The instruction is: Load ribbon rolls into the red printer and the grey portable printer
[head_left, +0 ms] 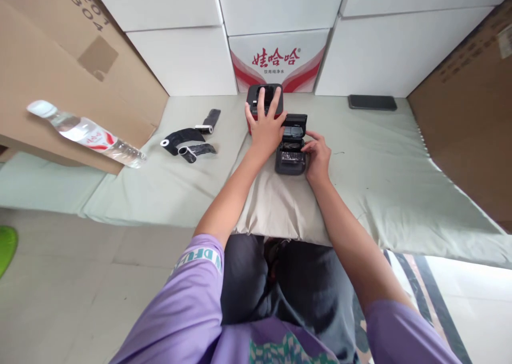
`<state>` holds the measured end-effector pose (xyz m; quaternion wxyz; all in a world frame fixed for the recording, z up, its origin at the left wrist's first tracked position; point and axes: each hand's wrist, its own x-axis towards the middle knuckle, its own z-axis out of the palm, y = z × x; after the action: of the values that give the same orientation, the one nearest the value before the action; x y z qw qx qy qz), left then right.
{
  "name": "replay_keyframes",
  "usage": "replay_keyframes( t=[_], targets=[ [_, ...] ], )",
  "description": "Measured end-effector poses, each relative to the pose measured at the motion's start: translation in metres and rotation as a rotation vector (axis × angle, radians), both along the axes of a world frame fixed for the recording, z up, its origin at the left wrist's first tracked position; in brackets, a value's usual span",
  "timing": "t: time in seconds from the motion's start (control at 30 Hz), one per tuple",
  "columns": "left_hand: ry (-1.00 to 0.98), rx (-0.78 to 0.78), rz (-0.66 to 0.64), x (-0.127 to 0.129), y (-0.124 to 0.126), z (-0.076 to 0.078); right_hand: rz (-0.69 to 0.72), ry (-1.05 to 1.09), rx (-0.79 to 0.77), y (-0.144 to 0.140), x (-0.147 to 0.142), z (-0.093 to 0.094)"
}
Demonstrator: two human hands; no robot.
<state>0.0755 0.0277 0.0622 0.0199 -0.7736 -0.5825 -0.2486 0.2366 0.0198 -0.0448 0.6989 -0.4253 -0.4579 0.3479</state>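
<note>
A small dark grey printer-like device (291, 158) with its lid open lies on a beige pillow (276, 206). My right hand (318, 156) rests against its right side, fingers touching the open compartment. Just behind it stands a red and black device (256, 93). My left hand (266, 124) lies flat on top of that device, fingers spread. Neither hand has lifted anything.
Black ribbon rolls (188, 142) lie to the left on the pale green mat (400, 166). A plastic water bottle (84, 133) rests on a cardboard box (48, 60). A dark phone (372, 102) lies at the back right. White boxes (280, 60) form the back wall.
</note>
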Motion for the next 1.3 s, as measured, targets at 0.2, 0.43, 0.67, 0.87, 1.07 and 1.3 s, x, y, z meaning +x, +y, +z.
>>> replay_keyframes(
  t=[0.2, 0.43, 0.67, 0.87, 1.07, 1.3],
  targets=[
    [-0.021, 0.021, 0.067, 0.017, 0.002, -0.012, -0.041, -0.020, -0.014, -0.002, -0.001, 0.007],
    [-0.020, -0.019, 0.139, 0.016, -0.001, -0.026, -0.046, 0.002, -0.043, 0.000, 0.003, 0.005],
    [0.006, -0.106, 0.128, 0.005, -0.009, -0.019, -0.051, -0.038, -0.055, 0.006, 0.005, -0.002],
    [-0.074, -0.065, -0.018, -0.001, 0.000, -0.031, -0.067, -0.067, -0.054, 0.007, 0.006, -0.003],
    [0.003, -0.060, 0.001, 0.001, 0.001, -0.032, -0.067, 0.011, -0.068, 0.003, 0.003, 0.003],
    [0.013, -0.106, 0.015, 0.003, -0.001, -0.032, -0.075, -0.004, -0.077, 0.004, 0.003, 0.002]
  ],
)
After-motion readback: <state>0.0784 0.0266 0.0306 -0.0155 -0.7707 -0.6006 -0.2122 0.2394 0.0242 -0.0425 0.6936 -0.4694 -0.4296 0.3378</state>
